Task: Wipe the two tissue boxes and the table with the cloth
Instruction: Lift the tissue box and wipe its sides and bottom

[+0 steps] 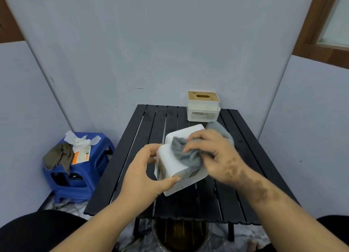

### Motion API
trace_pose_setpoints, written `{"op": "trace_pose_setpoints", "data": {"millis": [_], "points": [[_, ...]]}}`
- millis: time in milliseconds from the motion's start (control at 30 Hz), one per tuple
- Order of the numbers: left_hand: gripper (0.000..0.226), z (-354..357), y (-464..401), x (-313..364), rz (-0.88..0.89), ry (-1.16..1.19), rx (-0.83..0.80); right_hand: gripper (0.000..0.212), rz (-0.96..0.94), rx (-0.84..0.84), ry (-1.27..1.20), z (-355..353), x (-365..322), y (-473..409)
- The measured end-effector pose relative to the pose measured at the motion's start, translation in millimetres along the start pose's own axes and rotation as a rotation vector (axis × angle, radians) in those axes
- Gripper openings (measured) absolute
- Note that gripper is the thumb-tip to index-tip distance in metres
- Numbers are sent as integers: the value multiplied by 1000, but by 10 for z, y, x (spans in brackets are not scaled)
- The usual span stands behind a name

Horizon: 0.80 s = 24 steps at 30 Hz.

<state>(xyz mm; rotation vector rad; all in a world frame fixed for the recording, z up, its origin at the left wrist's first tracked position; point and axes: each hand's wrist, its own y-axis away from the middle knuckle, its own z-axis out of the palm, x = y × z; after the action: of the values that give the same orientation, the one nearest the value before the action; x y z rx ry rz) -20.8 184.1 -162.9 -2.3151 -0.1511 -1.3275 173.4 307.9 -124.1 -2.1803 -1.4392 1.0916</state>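
Hands busy over a black slatted table [243, 157], seen from the head view. Left hand [140, 173] grasping a white tissue box [170, 159] at its near left corner: thumb along the lower near edge, fingers curled round the far side. Box tipped off its base and held above the slats in the middle of the table, a printed side turned down and toward the viewer. Right hand [213, 153] clutching a bunched grey cloth [187, 153] and pressing it onto the upturned white face of that box, with one loose end of the cloth trailing out behind the hand toward the far right. Second tissue box [203, 111], white with a pale wooden slotted lid, standing upright at the far edge of the table, apart from both hands and just beyond the trailing cloth. Left of the table, on the floor, a blue plastic stool [79, 178] carrying an olive rag [59, 156], crumpled white tissue [79, 141] and an orange-and-white packet [81, 155]. Grey partition panels [151, 44] behind and to either side. Round container with dark contents under the near edge, contents unclear.
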Motion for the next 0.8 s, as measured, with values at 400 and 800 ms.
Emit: {"op": "trace_pose_setpoints", "data": {"millis": [400, 800], "points": [[66, -46, -99, -35, -22, 34, -46, 40, -114, -24, 95, 350, -344, 146], [67, -247, -325, 10, -145, -120, -202, 54, 487, 257, -47, -380, 585, 635]]}}
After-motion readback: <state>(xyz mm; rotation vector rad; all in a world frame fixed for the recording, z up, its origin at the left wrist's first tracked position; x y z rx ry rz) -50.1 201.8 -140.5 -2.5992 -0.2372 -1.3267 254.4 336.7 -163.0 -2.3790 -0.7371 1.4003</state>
